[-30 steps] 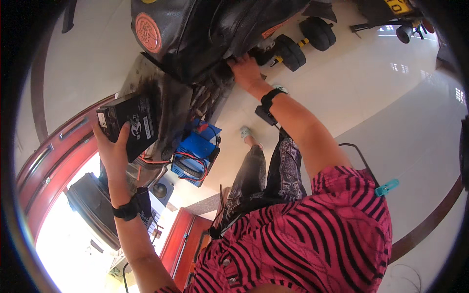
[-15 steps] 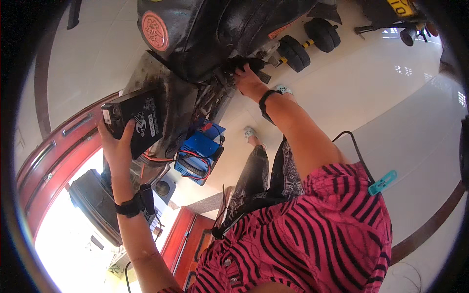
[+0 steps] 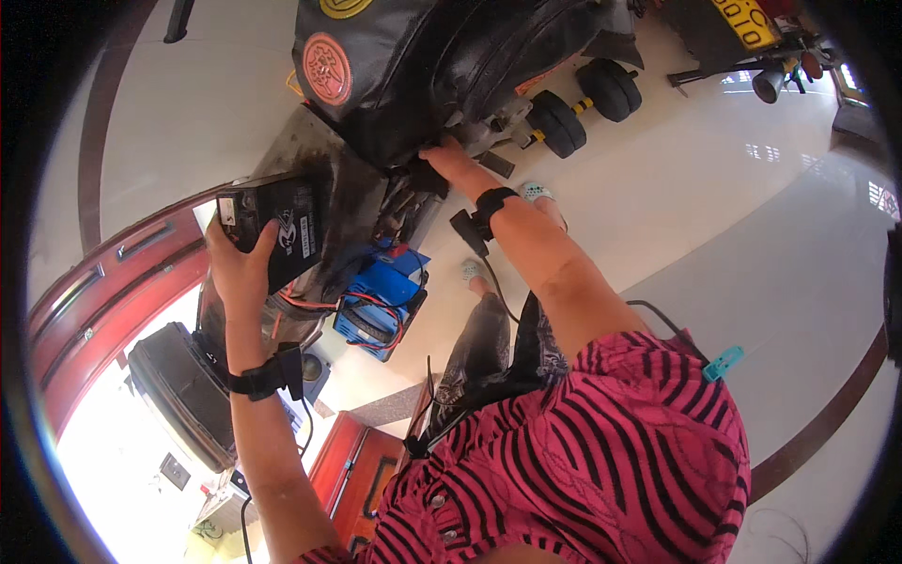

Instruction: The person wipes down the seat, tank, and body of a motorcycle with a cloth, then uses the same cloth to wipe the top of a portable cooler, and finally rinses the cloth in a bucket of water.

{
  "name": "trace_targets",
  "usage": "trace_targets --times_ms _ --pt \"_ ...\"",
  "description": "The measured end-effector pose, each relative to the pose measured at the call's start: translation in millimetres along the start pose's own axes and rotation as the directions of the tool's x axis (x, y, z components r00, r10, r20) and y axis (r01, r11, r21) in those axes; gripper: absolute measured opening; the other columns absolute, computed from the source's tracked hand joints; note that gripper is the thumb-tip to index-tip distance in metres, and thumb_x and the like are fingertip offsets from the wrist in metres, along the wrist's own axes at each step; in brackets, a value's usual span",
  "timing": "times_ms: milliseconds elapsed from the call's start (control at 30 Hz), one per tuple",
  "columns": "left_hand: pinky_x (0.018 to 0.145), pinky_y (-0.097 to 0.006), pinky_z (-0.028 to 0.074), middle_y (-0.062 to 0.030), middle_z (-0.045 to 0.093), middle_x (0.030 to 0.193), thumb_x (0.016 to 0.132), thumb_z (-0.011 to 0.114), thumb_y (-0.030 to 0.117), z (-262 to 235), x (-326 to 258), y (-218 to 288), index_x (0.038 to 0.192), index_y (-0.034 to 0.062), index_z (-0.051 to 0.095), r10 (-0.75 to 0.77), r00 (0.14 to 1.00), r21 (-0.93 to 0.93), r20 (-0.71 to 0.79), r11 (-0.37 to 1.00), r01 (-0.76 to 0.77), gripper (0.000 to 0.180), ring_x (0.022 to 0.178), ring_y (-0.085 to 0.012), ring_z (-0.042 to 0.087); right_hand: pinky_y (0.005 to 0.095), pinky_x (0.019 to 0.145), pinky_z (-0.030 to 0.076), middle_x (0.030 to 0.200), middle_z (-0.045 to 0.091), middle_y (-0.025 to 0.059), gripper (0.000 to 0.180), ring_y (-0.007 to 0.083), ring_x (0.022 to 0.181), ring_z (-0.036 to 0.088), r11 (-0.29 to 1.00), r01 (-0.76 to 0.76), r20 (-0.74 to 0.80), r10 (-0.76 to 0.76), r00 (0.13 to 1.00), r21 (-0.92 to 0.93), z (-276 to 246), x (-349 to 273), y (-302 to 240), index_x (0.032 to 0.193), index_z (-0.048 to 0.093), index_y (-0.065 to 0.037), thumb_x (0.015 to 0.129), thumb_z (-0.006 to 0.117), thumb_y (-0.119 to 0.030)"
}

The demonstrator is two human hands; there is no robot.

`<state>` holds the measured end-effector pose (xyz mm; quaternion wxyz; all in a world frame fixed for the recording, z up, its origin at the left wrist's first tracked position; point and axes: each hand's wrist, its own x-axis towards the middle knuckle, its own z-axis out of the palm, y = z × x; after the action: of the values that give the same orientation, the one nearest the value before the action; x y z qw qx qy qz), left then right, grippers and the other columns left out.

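Observation:
My left hand (image 3: 242,268) is closed round a black box (image 3: 282,226) with white markings, like a small vehicle battery. Its thumb lies across the box's near face, and the box is beside a worn grey-brown panel (image 3: 352,188). Ahead, my right hand (image 3: 451,162) reaches to the lower edge of a large black vinyl-covered part (image 3: 376,103), like a scooter seat, with a round orange emblem. Dark machine parts surround its fingertips, which are mostly hidden, so I cannot see whether it grips anything.
A blue device (image 3: 381,301) with red and black cables sits below the panel. Dumbbells (image 3: 559,122) lie on the pale tiled floor to the right. Another vehicle with a yellow plate (image 3: 747,21) stands far right. A dark case (image 3: 183,395) is at the left, near red drawers (image 3: 117,273).
My left hand and the black box sit slightly further right and lower in view. My right hand has shifted left and lower, with its fingers deeper among the dark parts.

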<state>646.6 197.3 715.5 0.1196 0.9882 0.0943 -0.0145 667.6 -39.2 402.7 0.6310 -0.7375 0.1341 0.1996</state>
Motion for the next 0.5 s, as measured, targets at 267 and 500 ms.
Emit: trace_targets --times_ms 267,500 --pt "0.086 -0.045 0.042 -0.0229 0.057 0.108 0.071 0.073 0.042 -7 1 4 0.120 0.0016 0.042 -0.104 0.994 0.033 0.041 0.994 0.103 0.071 0.102 -0.0406 0.055 0.0449 0.096 0.043 0.134 0.041 0.0259 0.064 0.0400 0.124 0.040 0.824 0.037 0.342 0.194 0.920 -0.566 -77 -18 -7 0.129 0.044 0.004 0.085 0.056 -0.041" --pt "0.086 -0.044 0.043 -0.0231 0.056 0.109 0.069 0.075 0.037 -2 2 17 0.122 0.0005 0.042 -0.040 0.999 0.018 0.016 0.999 0.040 0.072 0.102 -0.0401 0.055 0.0479 0.094 0.045 0.148 0.024 0.0151 0.066 0.0377 0.127 0.038 0.917 -0.117 -0.380 -0.040 0.924 -0.382 -167 1 -27 0.137 0.035 -0.003 0.083 0.065 -0.029"
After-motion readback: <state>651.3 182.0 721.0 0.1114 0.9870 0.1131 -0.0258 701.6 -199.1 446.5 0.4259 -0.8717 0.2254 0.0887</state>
